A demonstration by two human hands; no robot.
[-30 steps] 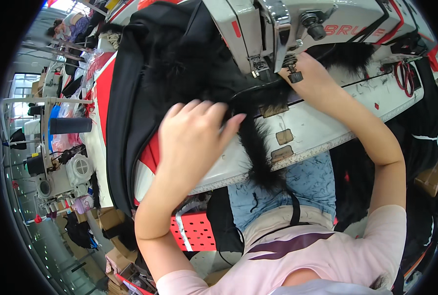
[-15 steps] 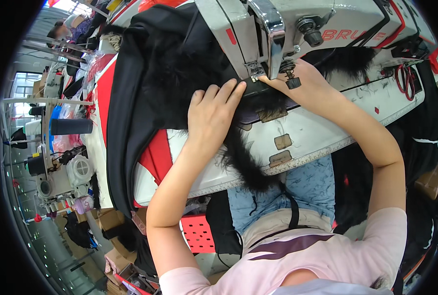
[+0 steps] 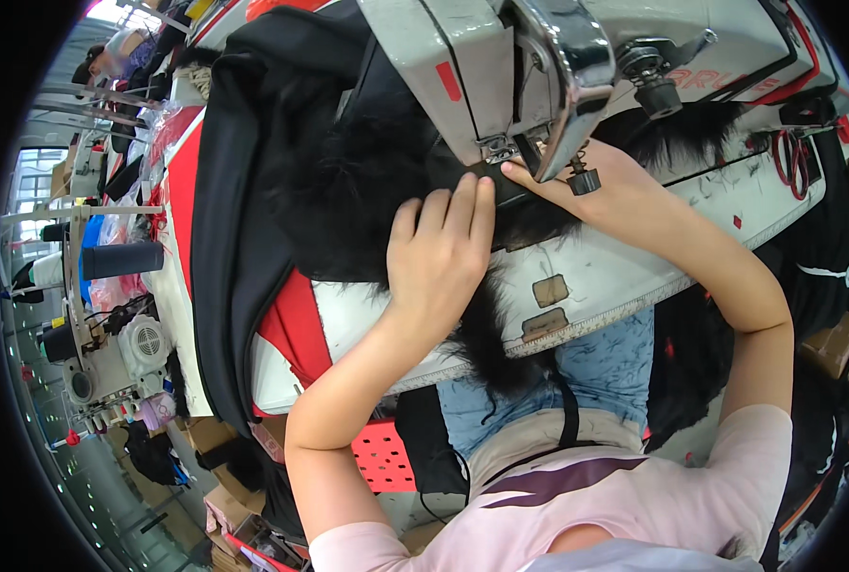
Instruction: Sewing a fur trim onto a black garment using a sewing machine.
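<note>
fur trim point(image 3: 367, 191), black and long-haired, lies under the head of the grey sewing machine point(image 3: 501, 67), and the person's left hand point(image 3: 439, 253) has slid up since a second ago: then it lay flat on the pile well to the near left of the needle, now its fingertips point(image 3: 472, 191) press down just beside the presser foot point(image 3: 496, 153). the right hand point(image 3: 596, 186) has stayed by the foot on the far right side, its fingers pinching the edge of the trim against the bed. neither hand closes around anything; the left lies open and flat on the fur, the right nips the strip lightly. judged from this, the piece is now pinned from both sides at the needle, ready to be fed. the strip's long axis runs from the near edge of the white table point(image 3: 625, 276), where its tail point(image 3: 486, 353) hangs over toward the person's lap, up and away under the foot, and on to the far right behind the machine. black cloth point(image 3: 234, 238) with a red panel point(image 3: 291, 324) is heaped on the left.
</note>
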